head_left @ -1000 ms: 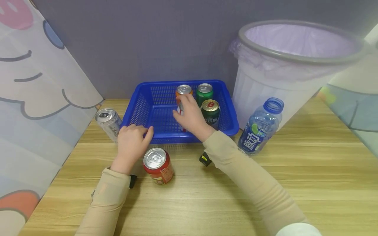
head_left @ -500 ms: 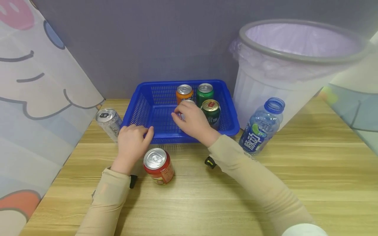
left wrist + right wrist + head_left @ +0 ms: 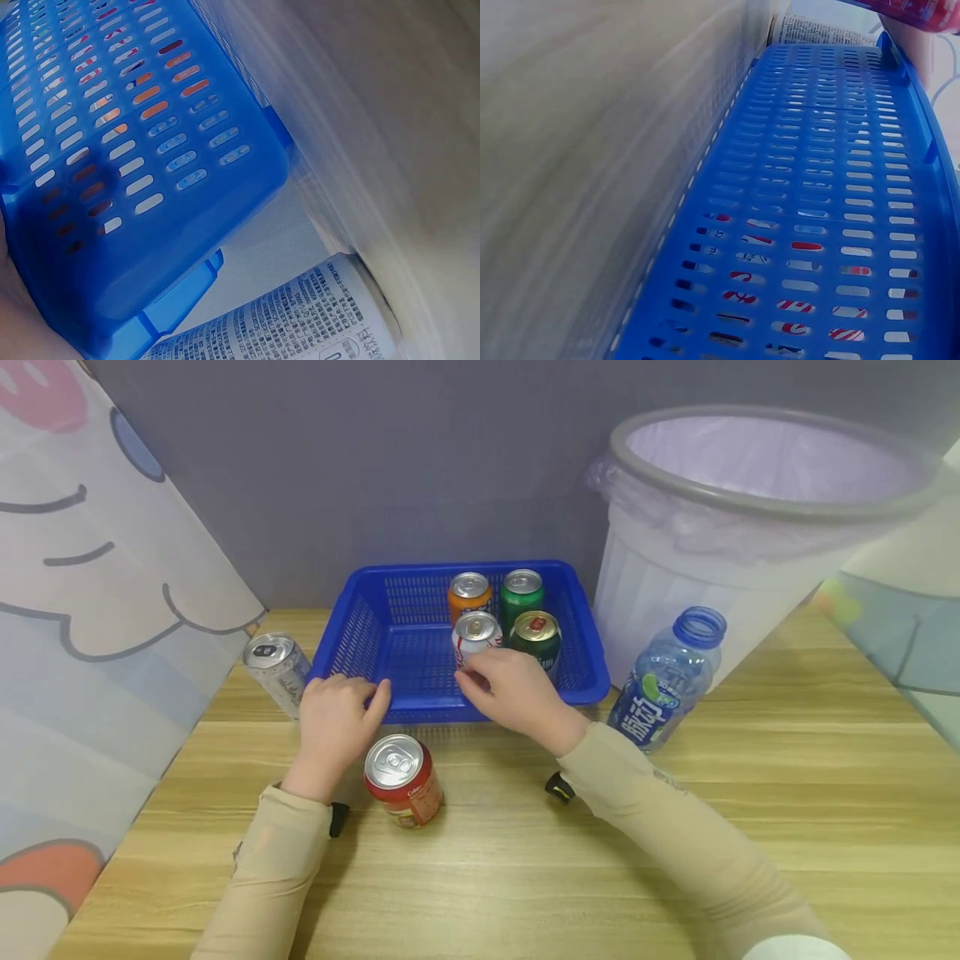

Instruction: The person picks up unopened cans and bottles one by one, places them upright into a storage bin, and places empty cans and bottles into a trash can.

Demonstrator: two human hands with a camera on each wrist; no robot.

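My left hand (image 3: 335,727) grips the front left corner of a blue plastic basket (image 3: 423,708), fingers bent over its rim. My right hand (image 3: 521,693) hovers by the front rim with loosely bent fingers, just in front of a white-and-red drink can (image 3: 476,639) and holding nothing visible. That can stands upright in the basket beside a dark green can with a gold lid (image 3: 536,639). Behind them are an orange can (image 3: 469,597) and a green can (image 3: 522,597). Nearer me, a red cola can (image 3: 405,785) stands on the table between my forearms.
Left of the basket stands a silver-white can (image 3: 276,670), partly hidden by my left hand. An uncapped blue plastic bottle (image 3: 660,685) stands at the right. Behind it is a white bin (image 3: 652,560) with a purple liner. A grey wall (image 3: 450,460) borders the table's back.
My right hand has come away from the white-and-red can, back and to the right, leaving it upright in the basket. My left hand has stayed on the rim.
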